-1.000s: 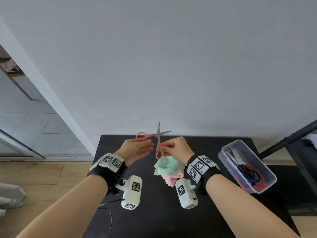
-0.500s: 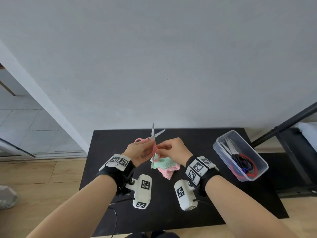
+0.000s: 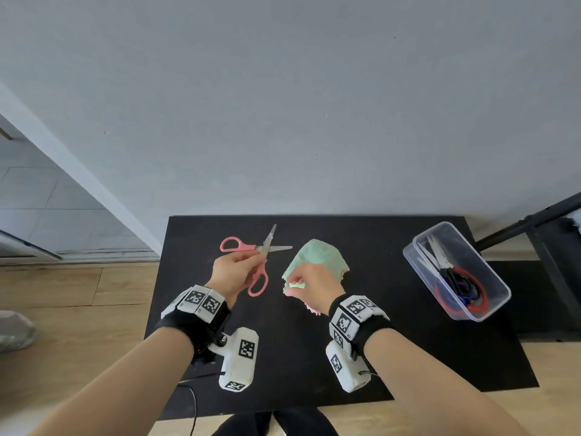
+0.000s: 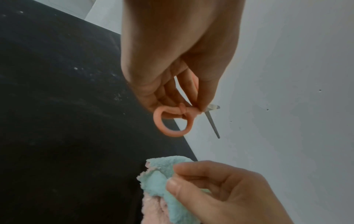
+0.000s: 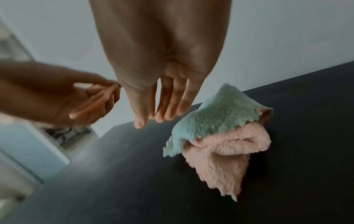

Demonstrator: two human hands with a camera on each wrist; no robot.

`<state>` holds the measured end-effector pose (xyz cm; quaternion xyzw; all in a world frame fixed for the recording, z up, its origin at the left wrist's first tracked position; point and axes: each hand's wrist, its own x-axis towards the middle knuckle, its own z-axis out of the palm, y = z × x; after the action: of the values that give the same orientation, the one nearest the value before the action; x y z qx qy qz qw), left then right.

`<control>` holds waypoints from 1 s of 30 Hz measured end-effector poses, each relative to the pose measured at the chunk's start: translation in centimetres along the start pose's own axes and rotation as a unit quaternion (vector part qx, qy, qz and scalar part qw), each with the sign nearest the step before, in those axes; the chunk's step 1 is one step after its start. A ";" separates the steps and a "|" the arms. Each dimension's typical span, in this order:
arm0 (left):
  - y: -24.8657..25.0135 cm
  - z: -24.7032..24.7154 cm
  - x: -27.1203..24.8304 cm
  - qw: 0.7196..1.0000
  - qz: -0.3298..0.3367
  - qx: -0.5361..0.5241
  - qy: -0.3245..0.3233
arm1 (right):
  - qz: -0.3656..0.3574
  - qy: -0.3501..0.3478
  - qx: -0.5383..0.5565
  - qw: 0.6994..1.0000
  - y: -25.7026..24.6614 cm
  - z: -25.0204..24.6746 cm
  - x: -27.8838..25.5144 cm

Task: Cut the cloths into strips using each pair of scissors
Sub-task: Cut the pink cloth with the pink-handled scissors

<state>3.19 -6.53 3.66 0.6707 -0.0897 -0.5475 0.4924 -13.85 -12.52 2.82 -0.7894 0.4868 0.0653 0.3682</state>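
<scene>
Pink-handled scissors [image 3: 233, 245] with their blades spread are held in my left hand [image 3: 251, 262] above the black table [image 3: 377, 247]; its fingers curl round one handle [image 4: 193, 91] near the pivot. The other ring [image 4: 170, 121] hangs free. My right hand [image 3: 298, 284] pinches the near edge of a green cloth [image 3: 317, 256] between thumb and forefinger [image 4: 173, 184]. The green cloth [image 5: 216, 118] lies bunched on a pink cloth [image 5: 229, 153]. In the right wrist view the cloth sits to the right of the fingers.
A clear plastic box [image 3: 490, 306] at the table's right edge holds more scissors [image 3: 452, 275], with black and red handles. A grey wall rises just behind the table. A dark metal frame [image 3: 534, 221] stands at far right.
My right hand let go of the scissors handle and dropped to the green cloth. The left hand kept the scissors and moved left, so the hands are now apart.
</scene>
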 end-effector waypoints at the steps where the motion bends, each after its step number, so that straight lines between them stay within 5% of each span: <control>1: -0.3 -0.3 0.1 1.000 -0.004 0.010 -0.001 | -0.018 0.006 -0.072 0.997 -0.1 0.5 0.2; 6: -1.7 -2.0 0.6 0.999 -0.017 0.035 -0.005 | -0.101 0.037 -0.273 0.956 0.5 3.0 1.3; 13: -2.5 -3.2 0.6 0.999 -0.018 0.029 -0.008 | -0.084 0.050 -0.287 0.953 1.0 4.0 2.3; 19: -1.7 -3.0 0.6 0.999 -0.033 0.014 -0.017 | -0.040 0.075 -0.200 0.976 0.6 2.8 2.1; 22: -1.0 -2.9 0.3 0.998 -0.031 0.043 -0.028 | 0.030 0.091 -0.065 0.993 0.7 1.6 1.6; 26: 0.4 -2.2 -0.8 0.995 -0.014 0.075 -0.062 | 0.091 0.135 0.072 0.984 1.2 -0.9 0.8; 30: 1.9 -1.2 -1.9 0.987 -0.014 0.117 -0.110 | 0.066 0.204 0.126 0.969 0.7 -4.2 0.0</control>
<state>4.27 -5.53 6.23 0.6602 -0.1977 -0.6107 0.3900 -15.48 -15.38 5.53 -0.6995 0.6070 -0.1343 0.3525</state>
